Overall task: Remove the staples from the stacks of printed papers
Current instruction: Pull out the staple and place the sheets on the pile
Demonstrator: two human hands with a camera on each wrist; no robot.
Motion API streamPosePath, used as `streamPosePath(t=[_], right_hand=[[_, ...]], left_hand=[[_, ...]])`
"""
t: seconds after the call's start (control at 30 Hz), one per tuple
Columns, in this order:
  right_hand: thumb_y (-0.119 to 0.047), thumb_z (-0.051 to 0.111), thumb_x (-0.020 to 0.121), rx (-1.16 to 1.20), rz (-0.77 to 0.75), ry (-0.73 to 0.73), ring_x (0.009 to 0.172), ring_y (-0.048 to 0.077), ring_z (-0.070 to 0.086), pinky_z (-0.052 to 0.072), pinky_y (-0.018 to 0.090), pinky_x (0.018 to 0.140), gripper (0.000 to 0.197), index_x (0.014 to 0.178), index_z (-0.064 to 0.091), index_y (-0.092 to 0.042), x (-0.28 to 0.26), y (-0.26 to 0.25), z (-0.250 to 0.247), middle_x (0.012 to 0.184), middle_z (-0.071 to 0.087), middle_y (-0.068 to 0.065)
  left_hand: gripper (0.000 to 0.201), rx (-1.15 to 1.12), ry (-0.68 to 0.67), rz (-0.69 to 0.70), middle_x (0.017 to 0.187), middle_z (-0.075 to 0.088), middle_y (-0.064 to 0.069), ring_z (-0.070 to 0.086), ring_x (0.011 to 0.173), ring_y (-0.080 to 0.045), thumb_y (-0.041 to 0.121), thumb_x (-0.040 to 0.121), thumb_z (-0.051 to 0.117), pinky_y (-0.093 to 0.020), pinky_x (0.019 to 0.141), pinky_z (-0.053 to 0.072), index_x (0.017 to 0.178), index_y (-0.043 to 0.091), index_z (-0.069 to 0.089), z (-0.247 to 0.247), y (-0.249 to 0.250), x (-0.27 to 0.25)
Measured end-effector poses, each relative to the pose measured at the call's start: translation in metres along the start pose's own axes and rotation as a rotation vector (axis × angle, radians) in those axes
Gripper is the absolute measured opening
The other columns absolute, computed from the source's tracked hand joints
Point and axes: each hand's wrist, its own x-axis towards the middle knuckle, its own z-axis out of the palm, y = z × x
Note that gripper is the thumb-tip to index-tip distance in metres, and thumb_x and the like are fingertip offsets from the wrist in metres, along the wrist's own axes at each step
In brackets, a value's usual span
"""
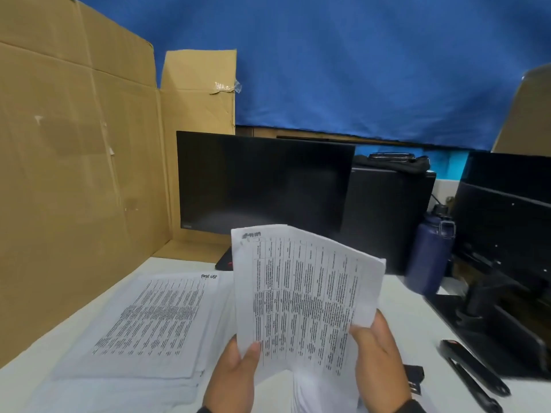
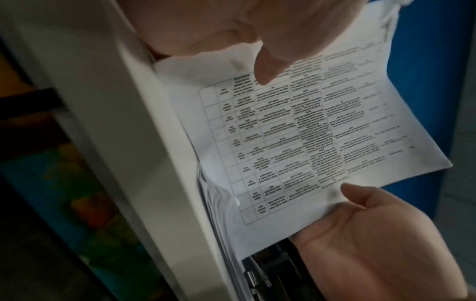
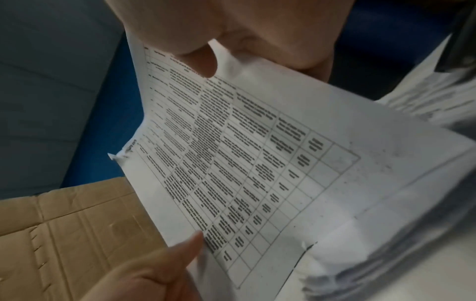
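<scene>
I hold a set of printed table sheets (image 1: 304,293) upright above the table. My left hand (image 1: 244,359) pinches its lower left edge, thumb on the front. My right hand (image 1: 366,335) grips the lower right edge the same way. The left wrist view shows the sheets (image 2: 309,132) under my left thumb (image 2: 268,67), with the right hand (image 2: 373,224) across. The top left corner (image 3: 121,154) is crumpled and has handwriting on it; no staple can be made out there. A thick stack of printed papers (image 1: 149,323) lies flat on the table to the left.
A black stapler (image 1: 471,371) and a small black tool (image 1: 414,380) lie on the white table (image 1: 402,293) at the right. Behind stand a dark monitor (image 1: 262,183), a blue bottle (image 1: 432,248) and a second monitor's stand (image 1: 492,308). A cardboard wall (image 1: 74,174) closes the left side.
</scene>
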Motion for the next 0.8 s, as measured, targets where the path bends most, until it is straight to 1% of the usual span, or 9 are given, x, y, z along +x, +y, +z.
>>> streamPosePath(t=[0.13, 0.2, 0.27, 0.33, 0.43, 0.53, 0.63, 0.73, 0.8], right_hand=[[-0.022, 0.056, 0.099, -0.343, -0.129, -0.148, 0.114, 0.005, 0.06, 0.044, 0.018, 0.088, 0.026, 0.116, 0.047, -0.04, 0.002, -0.019, -0.007, 0.116, 0.063, -0.023], [-0.034, 0.065, 0.09, -0.703, -0.255, -0.145, 0.138, 0.01, 0.04, 0.037, 0.027, 0.11, 0.073, 0.147, 0.02, -0.04, -0.001, -0.033, -0.017, 0.146, 0.04, -0.014], [-0.038, 0.072, 0.082, -0.923, -0.44, 0.031, 0.153, 0.02, 0.011, 0.019, 0.043, 0.123, 0.11, 0.159, -0.006, -0.028, -0.009, -0.053, -0.02, 0.165, 0.01, -0.002], [-0.025, 0.079, 0.074, -0.983, -0.769, 0.144, 0.155, 0.034, 0.004, 0.014, 0.056, 0.122, 0.112, 0.161, 0.009, -0.018, -0.017, -0.072, -0.015, 0.166, 0.01, 0.012], [-0.004, 0.074, 0.069, -1.109, -1.173, 0.069, 0.153, 0.041, 0.013, 0.011, 0.064, 0.12, 0.095, 0.154, 0.035, -0.02, -0.017, -0.086, 0.002, 0.16, 0.031, 0.015], [-0.012, 0.057, 0.081, -1.371, -0.992, -0.093, 0.13, 0.035, 0.054, 0.025, 0.057, 0.118, 0.056, 0.135, 0.055, -0.022, -0.002, -0.109, 0.013, 0.121, 0.066, 0.006], [-0.019, 0.051, 0.088, -1.419, -0.721, -0.133, 0.074, 0.027, 0.059, 0.046, 0.038, 0.069, 0.01, 0.093, 0.053, -0.027, 0.018, -0.127, 0.008, 0.071, 0.047, -0.005], [-0.015, 0.053, 0.089, -1.141, -0.641, 0.037, 0.063, 0.029, 0.051, 0.041, 0.035, 0.055, 0.008, 0.083, 0.049, -0.019, 0.037, -0.122, -0.013, 0.063, 0.048, -0.002], [-0.014, 0.055, 0.091, -0.793, -0.56, 0.119, 0.066, 0.025, 0.057, 0.044, 0.034, 0.057, 0.012, 0.079, 0.052, -0.014, 0.046, -0.112, -0.03, 0.066, 0.057, -0.001]], left_hand=[[0.022, 0.122, 0.012, 0.043, 0.106, 0.068, 0.022, 0.059, 0.094, 0.01, 0.022, 0.105, 0.049, -0.022, 0.087, 0.044, 0.117, 0.038, 0.059, -0.004, 0.007, 0.005], [0.022, 0.17, 0.06, 0.136, 0.102, 0.074, 0.012, 0.068, 0.094, -0.005, 0.025, 0.106, 0.047, -0.03, 0.085, 0.051, 0.119, 0.032, 0.063, -0.014, 0.018, 0.013], [0.02, 0.23, 0.091, 0.2, 0.084, 0.071, 0.003, 0.066, 0.077, -0.011, 0.025, 0.107, 0.045, -0.027, 0.065, 0.048, 0.106, 0.032, 0.063, -0.027, 0.035, 0.018], [0.022, 0.379, 0.091, 0.241, 0.074, 0.063, 0.0, 0.059, 0.066, -0.015, 0.027, 0.108, 0.042, -0.03, 0.058, 0.044, 0.093, 0.031, 0.059, -0.038, 0.053, 0.024], [0.022, 0.691, 0.088, 0.439, 0.081, 0.061, 0.006, 0.061, 0.076, -0.017, 0.029, 0.107, 0.04, -0.038, 0.069, 0.051, 0.09, 0.032, 0.055, -0.043, 0.085, 0.026], [0.021, 0.944, 0.037, 0.688, 0.092, 0.064, 0.011, 0.062, 0.089, -0.015, 0.028, 0.103, 0.043, -0.038, 0.086, 0.049, 0.101, 0.035, 0.063, -0.031, 0.121, 0.017], [0.027, 1.026, 0.164, 0.853, 0.115, 0.062, 0.014, 0.055, 0.116, -0.015, 0.035, 0.098, 0.05, -0.042, 0.103, 0.036, 0.124, 0.04, 0.058, -0.023, 0.147, 0.009], [0.094, 0.676, 0.336, 0.837, 0.16, 0.029, 0.003, 0.023, 0.152, -0.023, 0.029, 0.086, 0.073, -0.056, 0.121, 0.022, 0.159, 0.035, 0.014, -0.032, 0.146, 0.016], [0.113, 0.24, 0.295, 0.587, 0.168, 0.013, 0.004, 0.016, 0.155, -0.019, 0.016, 0.086, 0.078, -0.054, 0.125, 0.02, 0.16, 0.037, -0.005, -0.036, 0.141, 0.017]])
